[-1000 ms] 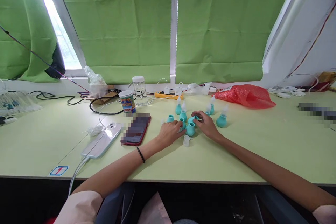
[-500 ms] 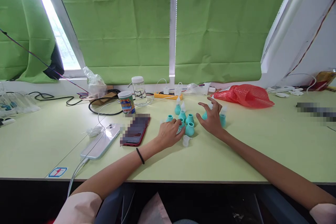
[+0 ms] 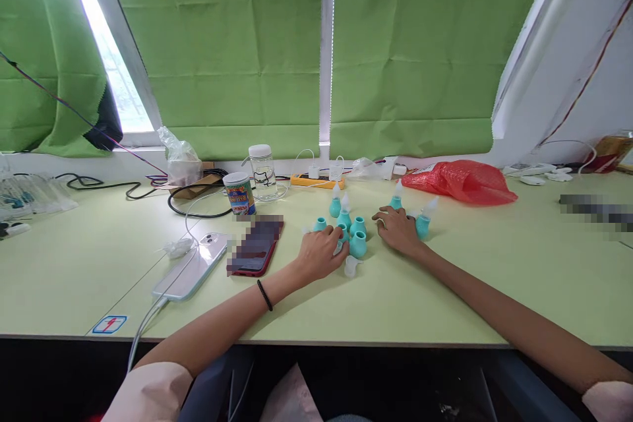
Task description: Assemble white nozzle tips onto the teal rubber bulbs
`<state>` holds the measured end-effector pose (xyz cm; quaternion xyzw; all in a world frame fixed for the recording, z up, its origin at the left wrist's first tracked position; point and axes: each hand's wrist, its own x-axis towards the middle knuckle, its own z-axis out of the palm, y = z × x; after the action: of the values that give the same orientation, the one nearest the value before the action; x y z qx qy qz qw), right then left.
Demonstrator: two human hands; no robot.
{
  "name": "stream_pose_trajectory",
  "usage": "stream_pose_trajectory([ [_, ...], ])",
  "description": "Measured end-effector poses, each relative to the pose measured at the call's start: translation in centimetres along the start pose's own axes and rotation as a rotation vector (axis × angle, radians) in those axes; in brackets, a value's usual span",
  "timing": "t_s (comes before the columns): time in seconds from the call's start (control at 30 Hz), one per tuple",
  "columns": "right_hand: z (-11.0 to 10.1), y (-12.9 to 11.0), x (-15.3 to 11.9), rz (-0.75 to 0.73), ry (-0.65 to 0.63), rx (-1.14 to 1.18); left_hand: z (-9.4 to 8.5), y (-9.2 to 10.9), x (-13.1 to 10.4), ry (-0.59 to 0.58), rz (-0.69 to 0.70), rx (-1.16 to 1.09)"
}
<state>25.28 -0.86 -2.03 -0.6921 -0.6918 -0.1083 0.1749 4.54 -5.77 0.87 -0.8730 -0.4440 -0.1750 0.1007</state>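
Several teal rubber bulbs stand in a cluster on the table, some open at the neck, others fitted with a pointed clear tip. My left hand rests at the cluster's near left, fingers bent and closed; a bit of translucent plastic shows between thumb and forefinger, its shape largely hidden. To the right, my right hand lies low with fingers apart. It is just in front of one tipped bulb and against another, tilted tipped bulb. Near the cluster lies a clear plastic cap.
Left of the hands lie a red-cased phone and a light phone with a cable. Behind stand a printed tub, a clear jar and a power strip. A red plastic bag lies back right.
My right hand has come down from a raised, spread pose to the table. The tipped bulb at its right now leans further right. My left hand has stayed put.
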Motion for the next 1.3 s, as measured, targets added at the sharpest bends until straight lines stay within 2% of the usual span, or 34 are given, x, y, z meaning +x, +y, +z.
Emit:
stream_pose_trajectory([
  [0.23,-0.1,0.2,-0.2,-0.058,-0.084,-0.133,0.0,0.0,0.1,-0.003,0.002,0.013],
  [0.4,0.1,1.0,0.1,-0.053,-0.052,-0.22,-0.1,0.1,0.0,0.0,-0.006,0.002],
  [0.63,0.1,1.3,0.4,-0.068,-0.061,-0.22,0.0,0.2,-0.1,0.04,-0.019,0.014],
  [0.87,-0.5,0.9,0.7,-0.089,0.019,-0.198,-0.1,0.2,-0.1,0.097,-0.01,0.007],
  [0.97,-0.9,1.1,0.9,-0.101,0.144,-0.162,-0.1,0.2,-0.2,0.129,-0.006,-0.015],
  [1.17,-2.2,2.0,1.5,-0.203,0.605,0.001,-0.1,0.1,-0.3,0.212,0.017,-0.066],
  [1.3,-3.5,1.1,1.0,-0.371,0.875,0.218,-0.2,0.0,-0.3,0.31,0.068,-0.112],
])
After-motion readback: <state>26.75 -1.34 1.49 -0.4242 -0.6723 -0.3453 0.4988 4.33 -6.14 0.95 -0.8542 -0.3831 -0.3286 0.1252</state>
